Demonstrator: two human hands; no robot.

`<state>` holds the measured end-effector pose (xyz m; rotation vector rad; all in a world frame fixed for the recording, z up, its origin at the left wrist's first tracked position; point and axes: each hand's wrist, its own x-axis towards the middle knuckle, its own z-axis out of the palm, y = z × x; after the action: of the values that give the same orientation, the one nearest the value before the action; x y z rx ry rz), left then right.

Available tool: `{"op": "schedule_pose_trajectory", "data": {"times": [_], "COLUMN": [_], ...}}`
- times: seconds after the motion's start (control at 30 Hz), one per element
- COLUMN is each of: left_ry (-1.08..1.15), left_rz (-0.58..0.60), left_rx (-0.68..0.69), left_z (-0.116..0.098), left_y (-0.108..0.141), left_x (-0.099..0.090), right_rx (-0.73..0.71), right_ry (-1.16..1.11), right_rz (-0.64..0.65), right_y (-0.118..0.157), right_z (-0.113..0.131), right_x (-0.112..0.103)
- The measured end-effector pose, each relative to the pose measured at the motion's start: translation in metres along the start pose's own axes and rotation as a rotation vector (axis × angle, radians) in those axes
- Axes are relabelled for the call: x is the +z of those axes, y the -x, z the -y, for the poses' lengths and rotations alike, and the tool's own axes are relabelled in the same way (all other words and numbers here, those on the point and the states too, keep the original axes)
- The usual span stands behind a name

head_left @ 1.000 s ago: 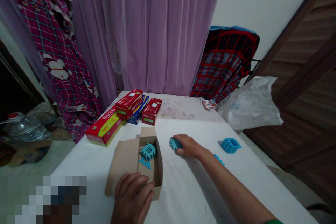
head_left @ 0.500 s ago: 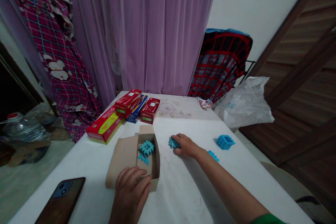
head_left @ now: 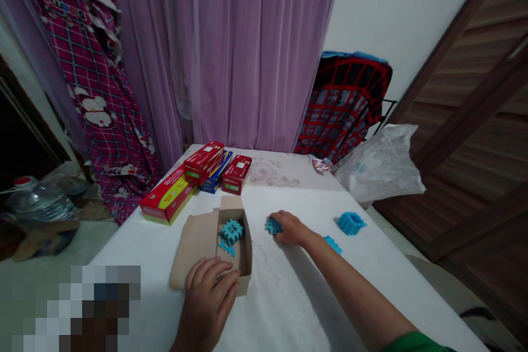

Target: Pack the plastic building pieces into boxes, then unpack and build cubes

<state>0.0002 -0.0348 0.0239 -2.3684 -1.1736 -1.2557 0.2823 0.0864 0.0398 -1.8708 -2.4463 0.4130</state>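
An open cardboard box (head_left: 244,280) lies in front of me, its flap folded out to the left. Inside it are a teal interlocking block (head_left: 231,231) with cut-outs and a thin, jagged blue piece (head_left: 226,248). My left hand (head_left: 212,291) lies over the box's near edge, fingers stretched out. To the right of the box, my right hand (head_left: 291,228) has its fingers closed on a blue interlocking block (head_left: 272,225) on the table; the fingers partly hide it. Beyond my right forearm sit a flat blue piece (head_left: 333,244), partly hidden, and a hollow blue block (head_left: 350,223).
Red boxes (head_left: 237,174), a blue box (head_left: 214,176) and a long red-and-yellow box (head_left: 169,195) stand at the back left of the white table (head_left: 284,297). A clear plastic bag (head_left: 379,165) is at the right edge. Pixelation covers the lower left corner.
The view has shifted slightly. Both hands stay in nearly the same places, the right one still on the blue block. The phone at lower left is now covered by pixelation.
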Motion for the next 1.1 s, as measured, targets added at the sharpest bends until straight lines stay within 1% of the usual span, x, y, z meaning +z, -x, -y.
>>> {"op": "schedule_pose_trajectory", "data": {"times": [0.07,0.17,0.23,0.3,0.4,0.47,0.53,0.63,0.7,0.77,0.87,0.93,1.03,1.1], "left_ry": [0.003,0.011,0.015,0.013,0.019,0.030,0.028,0.010,0.006,0.006,-0.001,-0.001,0.003,0.002], "left_rz": [-0.003,-0.002,-0.004,-0.017,-0.057,-0.096,-0.133,-0.168,-0.178,-0.180,-0.161,-0.140,-0.114,-0.106], "left_rx": [-0.023,-0.019,-0.013,-0.019,-0.063,-0.123,-0.184,-0.221,-0.215,-0.203,-0.198,-0.200,-0.199,-0.190], "left_z": [-0.001,-0.002,-0.002,-0.001,-0.001,-0.001,-0.002,-0.004,-0.005,-0.005,-0.004,-0.003,-0.003,-0.003], "left_y": [0.000,0.000,-0.001,-0.001,0.001,0.003,0.005,0.007,0.006,0.005,0.006,0.007,0.008,0.007], "left_x": [0.000,0.000,-0.001,-0.001,0.002,0.004,0.006,0.006,0.006,0.006,0.005,0.006,0.006,0.005], "right_rx": [-0.004,0.003,0.003,-0.043,-0.219,-0.338,-0.429,-0.488,-0.491,-0.483,-0.484,-0.476,-0.369,-0.247], "right_ry": [-0.011,-0.028,-0.057,-0.143,-0.322,-0.378,-0.356,-0.263,-0.194,-0.145,-0.152,-0.205,-0.255,-0.238], "right_rz": [-0.003,-0.008,-0.017,-0.065,-0.162,-0.150,-0.106,-0.008,0.050,0.084,0.070,0.000,-0.134,-0.165], "right_y": [-0.001,0.001,0.005,0.013,0.028,0.036,0.039,0.037,0.033,0.031,0.033,0.037,0.044,0.051], "right_z": [0.000,0.000,0.002,0.010,0.038,0.063,0.089,0.119,0.131,0.136,0.133,0.123,0.093,0.063], "right_x": [0.001,-0.002,-0.009,-0.022,-0.050,-0.067,-0.077,-0.076,-0.069,-0.061,-0.059,-0.063,-0.070,-0.074]}}
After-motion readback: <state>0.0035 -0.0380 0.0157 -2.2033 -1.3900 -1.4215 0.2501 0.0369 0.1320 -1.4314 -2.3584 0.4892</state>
